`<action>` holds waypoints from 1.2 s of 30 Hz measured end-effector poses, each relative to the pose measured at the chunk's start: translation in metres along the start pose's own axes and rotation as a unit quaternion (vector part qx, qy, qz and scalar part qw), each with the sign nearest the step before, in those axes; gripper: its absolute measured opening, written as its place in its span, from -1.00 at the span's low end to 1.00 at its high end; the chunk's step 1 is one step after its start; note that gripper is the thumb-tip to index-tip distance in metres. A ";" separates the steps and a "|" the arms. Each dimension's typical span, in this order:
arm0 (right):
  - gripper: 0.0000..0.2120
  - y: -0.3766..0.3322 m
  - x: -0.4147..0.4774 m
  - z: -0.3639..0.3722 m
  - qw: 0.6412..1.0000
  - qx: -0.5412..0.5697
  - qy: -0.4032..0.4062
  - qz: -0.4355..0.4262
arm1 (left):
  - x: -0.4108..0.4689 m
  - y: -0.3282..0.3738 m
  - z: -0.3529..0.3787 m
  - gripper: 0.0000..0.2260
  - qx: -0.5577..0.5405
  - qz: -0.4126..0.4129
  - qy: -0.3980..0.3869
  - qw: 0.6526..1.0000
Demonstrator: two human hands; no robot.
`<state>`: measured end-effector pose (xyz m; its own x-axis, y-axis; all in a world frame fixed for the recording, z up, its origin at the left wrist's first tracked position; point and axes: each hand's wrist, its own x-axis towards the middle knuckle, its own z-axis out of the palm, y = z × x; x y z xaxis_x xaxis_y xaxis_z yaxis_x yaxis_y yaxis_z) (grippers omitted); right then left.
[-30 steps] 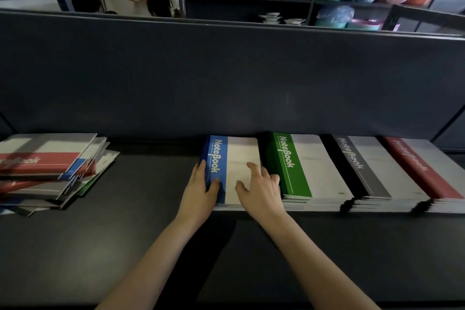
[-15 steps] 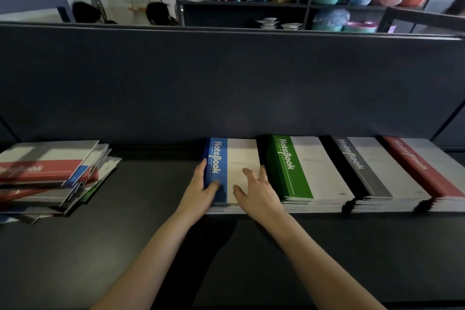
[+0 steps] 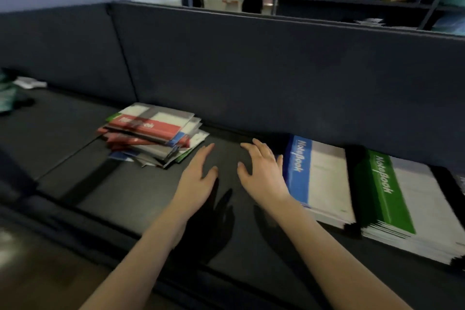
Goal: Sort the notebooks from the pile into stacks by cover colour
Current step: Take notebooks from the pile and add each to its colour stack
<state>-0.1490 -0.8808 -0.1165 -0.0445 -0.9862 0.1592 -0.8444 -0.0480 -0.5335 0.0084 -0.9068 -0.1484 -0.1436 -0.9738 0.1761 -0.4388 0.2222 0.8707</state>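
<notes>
Desk (image 3: 141,199): dark top, carries all notebooks.
Green stack (image 3: 392,209): far right, beside the blue.
Blue stack (image 3: 324,178): just right of the right hand.
Pile (image 3: 153,133): mixed covers, red on top, left of both hands.
Right hand (image 3: 261,173): fingers spread, holding nothing.
Left hand (image 3: 198,178): fingers straight, holding nothing, near the pile.

"NoteBook" on blue notebook (image 3: 297,158), on green notebook (image 3: 382,176).

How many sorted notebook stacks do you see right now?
2: the blue stack just right of the right hand, and the green stack to its right. A sliver at the frame's right edge may be a third; others could lie out of view.
</notes>
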 end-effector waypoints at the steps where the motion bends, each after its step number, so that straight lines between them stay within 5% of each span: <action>1: -0.53 -0.010 0.005 0.008 1.000 0.004 -0.012 -0.017 | -0.003 -0.007 -0.014 -0.55 0.018 0.008 0.016 1.000; 16: -0.45 -0.116 0.121 0.111 0.986 -0.043 -0.076 -0.145 | -0.059 -0.076 -0.155 -0.65 0.016 -0.126 0.196 0.972; 29: -0.72 -0.116 0.146 0.143 0.973 -0.152 -0.052 -0.166 | -0.044 -0.091 -0.160 -0.70 0.122 -0.119 0.126 0.977; 36: -0.83 -0.121 0.140 0.142 0.948 -0.249 -0.029 -0.195 | -0.036 -0.092 -0.151 -0.65 0.031 -0.110 0.150 0.982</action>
<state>0.0227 -1.0356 -0.1477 0.3405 -0.9164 0.2103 -0.9385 -0.3447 0.0172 0.1884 -0.8994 -0.1654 0.2237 -0.9669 0.1230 -0.4848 -0.0009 0.8746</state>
